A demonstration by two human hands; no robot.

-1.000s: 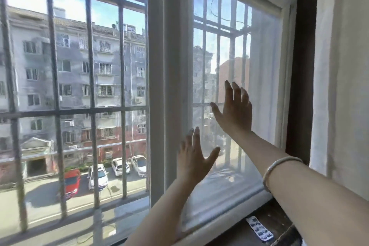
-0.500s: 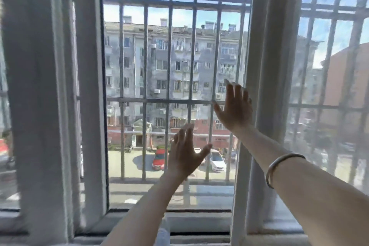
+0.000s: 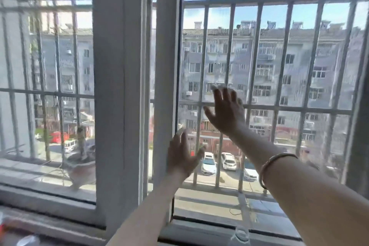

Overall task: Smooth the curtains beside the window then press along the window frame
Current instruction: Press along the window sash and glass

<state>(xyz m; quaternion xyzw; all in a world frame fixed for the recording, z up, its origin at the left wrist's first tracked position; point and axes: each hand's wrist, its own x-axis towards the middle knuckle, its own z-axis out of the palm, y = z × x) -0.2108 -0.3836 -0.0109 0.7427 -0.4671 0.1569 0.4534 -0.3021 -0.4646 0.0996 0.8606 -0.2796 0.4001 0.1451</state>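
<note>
A white window frame upright (image 3: pixel 119 86) stands left of centre, with a second upright (image 3: pixel 166 66) beside it. My left hand (image 3: pixel 182 155) is raised with fingers spread, its fingertips at the edge of that second upright. My right hand (image 3: pixel 226 112), fingers apart, is held flat before the right pane (image 3: pixel 279 76); whether it touches the glass I cannot tell. A bracelet (image 3: pixel 274 166) circles my right wrist. No curtain is in view.
Metal bars (image 3: pixel 259 106) run outside the glass. A potted plant (image 3: pixel 81 164) sits on the outer ledge at the left. The top of a clear bottle (image 3: pixel 241 234) stands on the sill at the bottom. Buildings and parked cars lie beyond.
The view has swung left, away from the curtain and the right side of the window. Both hands have moved left across the window, the left now reaching the upright.
</note>
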